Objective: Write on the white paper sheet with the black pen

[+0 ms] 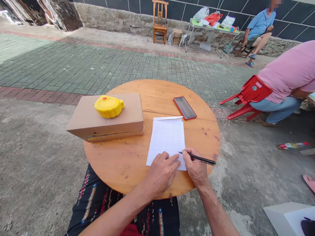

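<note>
A white paper pad (167, 136) covered in rows of small writing lies on the round wooden table (118, 164). Across its lower part rests my left hand (163, 172), fingers stretched out and pressing on the sheet. My right hand (197, 167) grips a black pen (203, 160), whose tip meets the paper near the lower right, close to my left fingertips. Beyond the pad's upper right corner lies a phone (185, 107) with a red edge. To the left sits a cardboard box (118, 126) with a yellow tape-measure-shaped case (109, 106) on top.
At the right a person in a pink shirt (290, 68) sits on a red plastic chair (256, 90). A wooden chair (159, 31) and a folding table (194, 23) with bags stand by the wall. Another person (262, 24) sits there. A bottle (292, 145) lies on the ground.
</note>
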Available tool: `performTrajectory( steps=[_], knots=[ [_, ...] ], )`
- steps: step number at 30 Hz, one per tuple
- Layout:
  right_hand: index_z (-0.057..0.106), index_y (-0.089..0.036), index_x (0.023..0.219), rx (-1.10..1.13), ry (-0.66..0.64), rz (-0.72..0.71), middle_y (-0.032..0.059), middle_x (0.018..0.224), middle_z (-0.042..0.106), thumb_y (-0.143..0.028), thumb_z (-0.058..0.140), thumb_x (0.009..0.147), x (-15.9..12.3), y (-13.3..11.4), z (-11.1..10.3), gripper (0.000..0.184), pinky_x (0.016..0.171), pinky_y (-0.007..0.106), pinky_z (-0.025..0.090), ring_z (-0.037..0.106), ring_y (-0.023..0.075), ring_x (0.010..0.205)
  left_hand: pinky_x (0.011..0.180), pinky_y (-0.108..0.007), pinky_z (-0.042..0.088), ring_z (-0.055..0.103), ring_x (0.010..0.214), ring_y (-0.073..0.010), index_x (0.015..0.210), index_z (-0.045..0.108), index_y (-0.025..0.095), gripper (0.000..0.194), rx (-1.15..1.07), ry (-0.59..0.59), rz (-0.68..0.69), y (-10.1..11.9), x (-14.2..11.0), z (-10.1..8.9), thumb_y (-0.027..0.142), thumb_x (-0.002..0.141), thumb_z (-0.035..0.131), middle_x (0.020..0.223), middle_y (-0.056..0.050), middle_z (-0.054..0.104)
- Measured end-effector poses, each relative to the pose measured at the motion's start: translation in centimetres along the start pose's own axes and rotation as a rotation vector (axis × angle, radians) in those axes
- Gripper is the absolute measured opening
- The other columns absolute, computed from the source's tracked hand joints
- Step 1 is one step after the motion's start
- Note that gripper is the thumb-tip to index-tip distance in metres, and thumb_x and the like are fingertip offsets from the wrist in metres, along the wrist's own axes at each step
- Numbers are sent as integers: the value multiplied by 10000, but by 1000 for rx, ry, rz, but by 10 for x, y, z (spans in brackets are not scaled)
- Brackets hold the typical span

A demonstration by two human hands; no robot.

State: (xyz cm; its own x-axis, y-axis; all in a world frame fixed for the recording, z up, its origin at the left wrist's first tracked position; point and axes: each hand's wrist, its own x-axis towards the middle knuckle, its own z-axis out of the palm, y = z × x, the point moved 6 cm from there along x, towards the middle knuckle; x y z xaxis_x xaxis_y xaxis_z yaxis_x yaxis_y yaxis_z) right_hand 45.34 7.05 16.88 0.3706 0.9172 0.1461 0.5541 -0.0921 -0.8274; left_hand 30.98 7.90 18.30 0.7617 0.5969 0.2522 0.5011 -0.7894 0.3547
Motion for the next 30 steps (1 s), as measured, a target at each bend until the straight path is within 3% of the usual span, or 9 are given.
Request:
performTrajectory(
  steps=[13,23,30],
  knots=[
    [604,-198,784,89,64,60,-12,600,582,-355,526,892,-3,7,-2,206,439,239,378,511,137,507,721,-390,434,460,866,-219,1104,612,218,251,-3,-13,7,0,-1,1,141,894,497,1303,7,597],
    [614,-192,777,2,79,-13,-5,669,620,-319,524,890,-1,-2,-3,192,556,246,450,561,144,591,732,-393,440,452,862,-216,1088,620,213,249,-19,-6,0,0,0,-1,132,893,487,1294,13,600],
    [605,-192,776,57,60,39,-13,631,600,-335,526,894,-3,5,-3,201,499,234,409,541,137,559,743,-395,439,455,873,-222,1099,619,214,260,-36,2,-1,-1,-1,0,131,887,495,1308,20,594]
  ],
)
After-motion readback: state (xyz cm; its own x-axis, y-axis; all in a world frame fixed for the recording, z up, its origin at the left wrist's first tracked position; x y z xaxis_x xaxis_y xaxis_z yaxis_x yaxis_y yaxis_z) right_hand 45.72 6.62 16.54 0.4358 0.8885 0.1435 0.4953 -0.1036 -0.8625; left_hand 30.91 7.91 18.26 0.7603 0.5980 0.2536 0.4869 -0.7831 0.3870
